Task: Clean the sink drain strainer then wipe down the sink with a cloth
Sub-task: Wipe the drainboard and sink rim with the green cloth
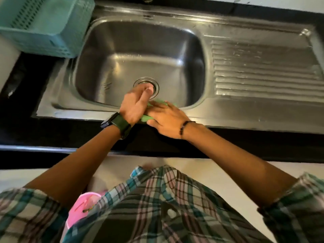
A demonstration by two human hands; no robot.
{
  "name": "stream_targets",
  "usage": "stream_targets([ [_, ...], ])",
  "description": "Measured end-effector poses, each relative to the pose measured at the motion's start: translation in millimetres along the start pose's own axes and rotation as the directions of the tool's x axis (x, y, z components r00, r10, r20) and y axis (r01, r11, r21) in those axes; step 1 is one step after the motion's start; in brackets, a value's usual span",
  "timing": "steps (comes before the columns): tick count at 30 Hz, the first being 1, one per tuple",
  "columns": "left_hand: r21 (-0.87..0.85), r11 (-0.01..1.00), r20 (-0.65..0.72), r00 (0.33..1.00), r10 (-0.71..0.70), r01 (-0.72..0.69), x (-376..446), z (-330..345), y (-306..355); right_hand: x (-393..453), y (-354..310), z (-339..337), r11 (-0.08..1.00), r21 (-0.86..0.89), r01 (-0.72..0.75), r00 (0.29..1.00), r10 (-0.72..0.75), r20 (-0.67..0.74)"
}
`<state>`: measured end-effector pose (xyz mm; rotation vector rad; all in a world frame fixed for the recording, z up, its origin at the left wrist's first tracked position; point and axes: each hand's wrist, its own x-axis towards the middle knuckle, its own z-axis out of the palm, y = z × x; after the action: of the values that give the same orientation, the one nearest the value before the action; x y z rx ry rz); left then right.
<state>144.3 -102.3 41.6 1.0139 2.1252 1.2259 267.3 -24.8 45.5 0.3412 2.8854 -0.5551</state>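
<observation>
Both hands meet on a green cloth [146,118] at the near rim of the sink [112,67].

We see our left hand [135,104] and right hand [166,118] pressing it between straight fingers — drain strainer [146,83] just beyond; no writing legible.

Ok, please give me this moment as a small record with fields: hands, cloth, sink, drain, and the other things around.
left hand: over the sink's near edge, against the cloth, fingers toward the drain
right hand: flat on the cloth
cloth: green, between both hands, mostly hidden
sink: steel, basin bare
drain: partly hidden by left fingers; strainer cannot be told
drainboard: ribbed, right of basin
basket: teal, left of sink
</observation>
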Motion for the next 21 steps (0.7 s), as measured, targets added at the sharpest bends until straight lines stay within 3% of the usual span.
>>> stream_targets([
  [4,0.094,0.995,0.083,0.996,0.035,-0.042,1.8,7.6,5.9,-90.4,89.3,-17.5,0.974,-0.031,-0.226,0.974,0.226,-0.01],
  [7,0.105,0.992,0.125,0.991,0.05,-0.064,8.3,29.6,21.0,-138.7,135.4,-33.2,0.872,0.053,-0.487,0.873,0.488,-0.002],
  [10,0.111,0.986,0.258,0.962,0.091,-0.123,8.8,68.9,42.0,-134.3,125.2,-28.6,0.783,0.124,-0.61,0.785,0.618,-0.039],
  [12,0.129,0.982,0.308,0.947,0.095,-0.14,6.1,91.0,50.2,-124.2,105.8,-20.6,0.761,0.08,-0.644,0.758,0.649,-0.066],
  [16,0.184,0.961,0.303,0.942,0.142,-0.204,6.2,111.8,52.1,-100.9,74.1,-8.8,0.818,0.008,-0.575,0.815,0.574,-0.075],
  [21,0.158,0.969,0.327,0.936,0.133,-0.193,11.2,113.6,44.7,-98.5,100.1,-21.2,0.857,0.005,-0.515,0.857,0.515,0.029],
])
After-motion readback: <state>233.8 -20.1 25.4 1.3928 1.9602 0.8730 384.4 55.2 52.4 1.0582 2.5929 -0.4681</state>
